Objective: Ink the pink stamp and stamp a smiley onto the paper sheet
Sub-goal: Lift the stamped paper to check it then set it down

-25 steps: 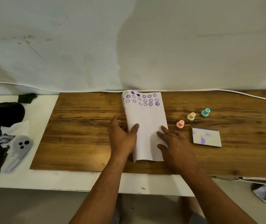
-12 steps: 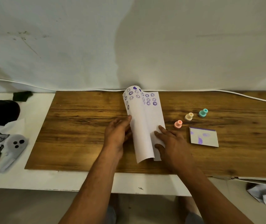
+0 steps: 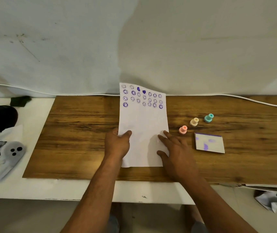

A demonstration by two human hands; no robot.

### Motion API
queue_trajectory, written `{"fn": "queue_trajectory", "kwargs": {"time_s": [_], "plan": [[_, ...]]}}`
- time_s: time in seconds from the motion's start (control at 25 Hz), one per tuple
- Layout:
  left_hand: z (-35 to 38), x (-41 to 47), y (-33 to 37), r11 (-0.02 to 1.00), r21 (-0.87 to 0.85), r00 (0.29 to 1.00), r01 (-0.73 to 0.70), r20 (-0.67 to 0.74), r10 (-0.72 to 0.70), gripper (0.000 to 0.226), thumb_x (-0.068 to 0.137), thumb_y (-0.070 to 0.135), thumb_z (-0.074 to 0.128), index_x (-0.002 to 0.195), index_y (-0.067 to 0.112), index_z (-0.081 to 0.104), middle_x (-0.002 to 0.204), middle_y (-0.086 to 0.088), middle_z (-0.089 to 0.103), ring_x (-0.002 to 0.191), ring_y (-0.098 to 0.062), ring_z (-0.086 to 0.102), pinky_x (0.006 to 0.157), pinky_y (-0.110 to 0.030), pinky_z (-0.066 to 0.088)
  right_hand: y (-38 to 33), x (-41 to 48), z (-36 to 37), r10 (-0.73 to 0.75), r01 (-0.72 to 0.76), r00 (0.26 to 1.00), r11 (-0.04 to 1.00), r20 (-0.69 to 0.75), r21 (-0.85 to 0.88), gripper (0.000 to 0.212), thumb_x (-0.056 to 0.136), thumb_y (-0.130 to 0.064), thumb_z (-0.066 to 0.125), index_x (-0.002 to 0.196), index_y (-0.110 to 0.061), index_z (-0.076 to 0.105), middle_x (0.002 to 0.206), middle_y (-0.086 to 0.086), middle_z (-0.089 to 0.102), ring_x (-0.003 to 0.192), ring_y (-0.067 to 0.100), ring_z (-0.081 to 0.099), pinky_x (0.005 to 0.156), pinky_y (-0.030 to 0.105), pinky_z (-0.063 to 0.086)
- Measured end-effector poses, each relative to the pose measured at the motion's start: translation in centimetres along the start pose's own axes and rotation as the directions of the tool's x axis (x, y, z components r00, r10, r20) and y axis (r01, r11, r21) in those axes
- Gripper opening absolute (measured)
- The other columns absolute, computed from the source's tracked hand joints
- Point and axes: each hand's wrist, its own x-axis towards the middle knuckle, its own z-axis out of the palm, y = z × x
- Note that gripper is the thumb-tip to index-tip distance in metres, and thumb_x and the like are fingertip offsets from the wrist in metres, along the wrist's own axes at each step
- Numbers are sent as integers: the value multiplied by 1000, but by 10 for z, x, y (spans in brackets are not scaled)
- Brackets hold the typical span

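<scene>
A white paper sheet [image 3: 143, 125] lies unfolded on the wooden board [image 3: 77, 132], with several purple smiley prints along its far end, which curls up against the wall. My left hand [image 3: 118, 143] pinches the sheet's left edge, thumb on top. My right hand [image 3: 173, 148] lies flat with spread fingers on the sheet's right side. The pink stamp [image 3: 183, 130] stands upright just right of the sheet, untouched, close to my right fingertips. A white ink pad [image 3: 209, 143] with purple smears lies to its right.
A beige stamp [image 3: 194, 122] and a teal stamp [image 3: 208, 118] stand behind the pink one. A white cable [image 3: 252, 100] runs along the wall. A grey ghost-shaped item [image 3: 13, 153] and dark objects sit at the left. Crumpled paper [image 3: 270, 201] lies low right.
The sheet was folded in half; my left hand lifted its upper flap and swung it leftwards, so the sheet now lies unfolded. My right hand stayed pressing on the right side.
</scene>
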Motion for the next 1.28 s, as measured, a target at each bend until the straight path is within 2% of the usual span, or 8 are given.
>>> {"fn": "queue_trajectory", "kwargs": {"time_s": [0.12,0.24,0.36,0.48,0.64,0.84,1.12,1.28], "plan": [[0,-2,6,985,-158,996,71,72,-60,20,91,10,74,110,14,76,110,-7,80,98,-28,76,90,-44,60,-2,3,-3,141,-112,988,937,-66,332,70,99,-37,69,161,-31,36,166,-4,40,148,23,43,115,49,47],[-4,-4,9,952,-273,982,139,159,-97,22,90,6,74,109,16,76,109,-8,81,101,-31,76,91,-46,60,0,10,-11,318,-181,946,669,-57,721,67,96,-29,75,155,-25,45,151,-4,57,133,15,58,105,43,56],[-8,-5,11,939,-290,973,184,187,-133,23,89,9,77,111,16,76,109,-8,81,103,-35,75,94,-54,59,3,15,-18,435,-186,900,460,-37,868,42,93,-26,79,134,-25,67,116,-15,73,104,2,67,88,28,58],[-10,-6,14,927,-316,972,204,179,-153,30,89,8,76,119,9,73,116,-14,77,108,-39,73,98,-62,55,11,18,-21,506,-193,862,350,-12,917,11,89,-28,81,94,-36,77,100,-17,74,101,9,68,70,23,58],[-12,-8,18,925,-314,970,214,184,-162,29,90,10,76,119,8,73,116,-15,77,107,-40,73,97,-60,57,16,20,-24,524,-202,852,302,15,931,11,85,-32,82,95,-34,78,102,-14,75,98,10,67,63,22,55],[-12,-12,22,929,-300,968,218,185,-167,27,90,16,77,117,13,73,114,-11,78,103,-36,74,92,-54,60,16,21,-25,540,-207,842,276,27,939,13,84,-31,83,97,-32,79,105,-9,77,101,13,69,70,29,58],[-10,-14,24,928,-300,968,221,181,-172,21,91,16,77,111,16,73,114,-10,77,103,-35,73,90,-51,60,20,21,-26,528,-217,849,294,31,931,13,85,-32,82,98,-32,79,111,-5,77,106,19,69,79,38,62],[-11,-13,23,930,-296,969,219,179,-171,23,91,15,76,114,14,73,116,-12,76,104,-36,72,93,-53,59,20,21,-25,513,-203,858,308,17,930,14,86,-31,82,100,-32,78,113,-6,76,108,19,68,75,33,59]]}}
